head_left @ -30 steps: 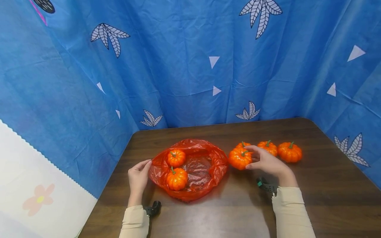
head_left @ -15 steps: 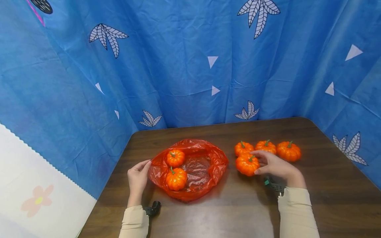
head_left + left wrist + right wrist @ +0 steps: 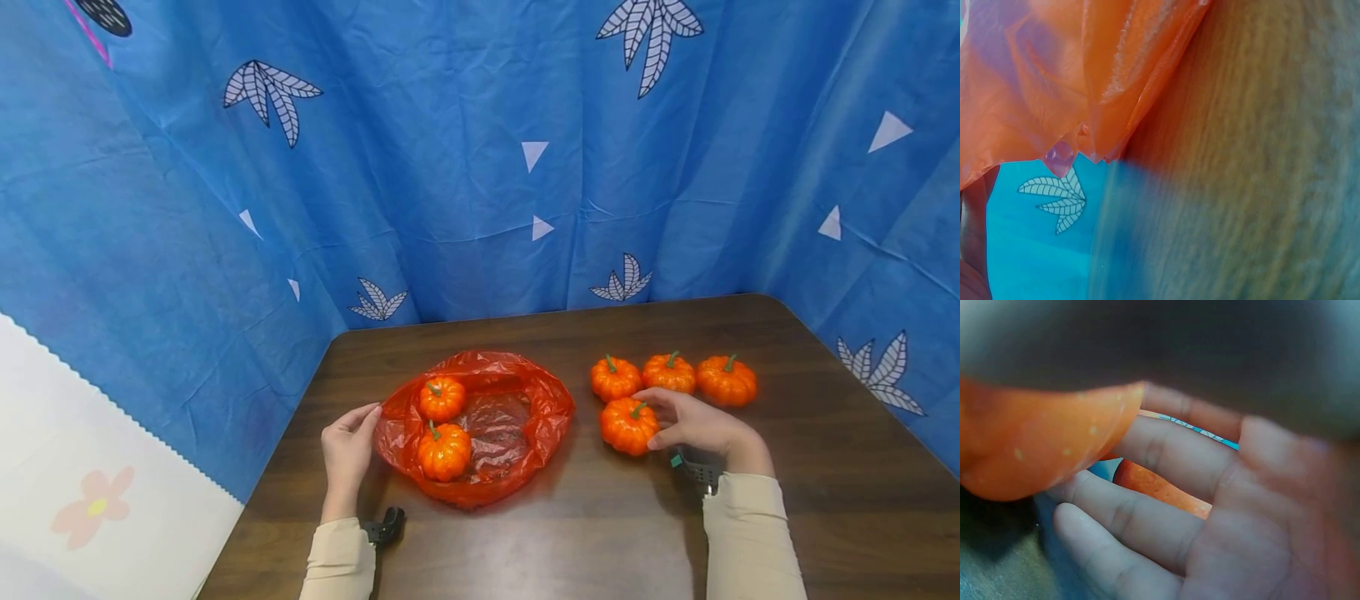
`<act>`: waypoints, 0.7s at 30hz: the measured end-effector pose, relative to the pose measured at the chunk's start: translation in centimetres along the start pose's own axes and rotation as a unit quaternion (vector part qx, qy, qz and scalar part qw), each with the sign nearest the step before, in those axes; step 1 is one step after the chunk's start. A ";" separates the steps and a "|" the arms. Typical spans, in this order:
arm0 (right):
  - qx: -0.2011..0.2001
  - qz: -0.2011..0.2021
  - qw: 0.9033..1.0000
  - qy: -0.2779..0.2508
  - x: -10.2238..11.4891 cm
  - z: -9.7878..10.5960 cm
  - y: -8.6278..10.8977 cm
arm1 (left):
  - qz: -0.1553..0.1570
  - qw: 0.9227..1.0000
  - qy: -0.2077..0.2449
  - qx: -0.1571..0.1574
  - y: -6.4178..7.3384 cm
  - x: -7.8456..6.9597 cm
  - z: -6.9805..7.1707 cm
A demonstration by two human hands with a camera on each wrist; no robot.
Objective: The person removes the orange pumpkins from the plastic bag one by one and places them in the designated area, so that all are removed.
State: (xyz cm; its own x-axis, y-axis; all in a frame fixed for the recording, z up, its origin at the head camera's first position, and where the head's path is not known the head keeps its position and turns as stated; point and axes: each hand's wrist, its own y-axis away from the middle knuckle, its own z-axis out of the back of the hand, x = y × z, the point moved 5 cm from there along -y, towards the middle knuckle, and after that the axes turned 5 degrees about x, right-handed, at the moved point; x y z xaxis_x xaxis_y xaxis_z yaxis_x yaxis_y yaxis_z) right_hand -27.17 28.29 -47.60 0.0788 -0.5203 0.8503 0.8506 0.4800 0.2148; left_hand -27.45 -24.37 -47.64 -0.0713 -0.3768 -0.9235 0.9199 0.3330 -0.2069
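On the table (image 3: 555, 546), the bag (image 3: 552, 417) holds two pumpkins (image 3: 445, 452) at its ten and eight o'clock; left hand (image 3: 347, 442) at nine, lone pumpkin (image 3: 627, 427) at three. From that, three pumpkins (image 3: 668, 375) lie twelve to two, right hand (image 3: 696, 422) at three.

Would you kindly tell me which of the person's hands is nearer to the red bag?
Left: the left hand pinches the red bag at its left edge; the right hand is apart from it, to its right, holding a pumpkin.

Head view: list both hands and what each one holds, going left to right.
Left hand → red plastic bag → front orange pumpkin → right hand.
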 end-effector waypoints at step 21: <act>-0.011 -0.016 1.000 0.013 -0.5 0.3 0.0 | 0.018 1.000 0.004 0.007 0.1 -0.1 0.0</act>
State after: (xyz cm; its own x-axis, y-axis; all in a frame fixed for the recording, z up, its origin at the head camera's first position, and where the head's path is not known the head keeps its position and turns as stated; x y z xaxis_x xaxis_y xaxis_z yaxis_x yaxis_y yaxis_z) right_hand -27.34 28.80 -47.89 0.0652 -0.5539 0.8300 0.8645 0.4468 0.2302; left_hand -27.31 -24.28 -47.54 -0.0411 -0.3589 -0.9325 0.9273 0.3339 -0.1693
